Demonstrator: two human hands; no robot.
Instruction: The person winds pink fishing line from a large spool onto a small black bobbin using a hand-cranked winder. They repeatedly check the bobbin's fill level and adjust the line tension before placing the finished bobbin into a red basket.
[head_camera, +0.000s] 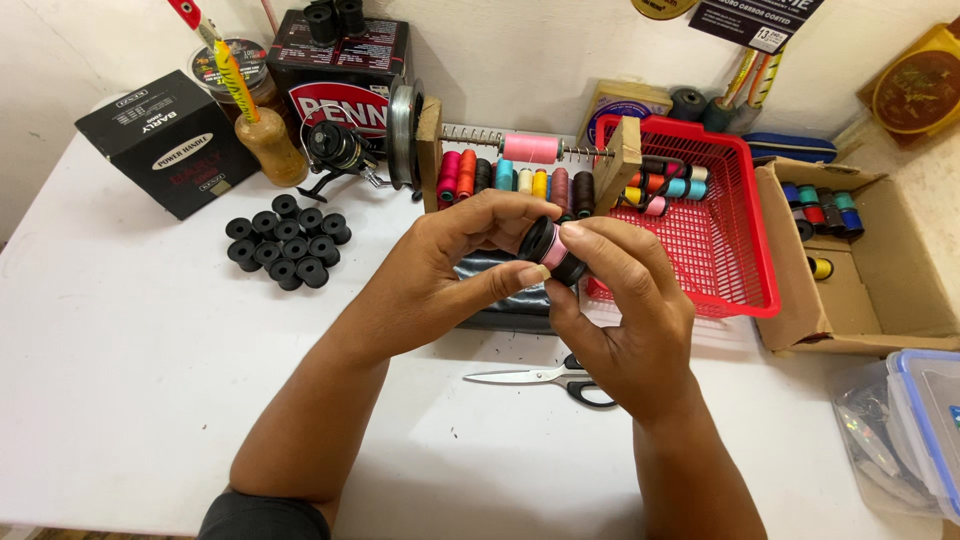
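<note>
Scissors (545, 378) below hands (basket (745, 262) right).

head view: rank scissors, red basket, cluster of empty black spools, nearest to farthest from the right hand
1. Scissors: on the table just below the right hand, handles partly hidden by it.
2. Red basket: behind and to the right.
3. Cluster of empty black spools: far left, past the left hand.

Fishing-tackle workshop: thread spools (520, 180), fishing reel (335, 150), lure (232, 75), white worktable (120, 380).
</note>
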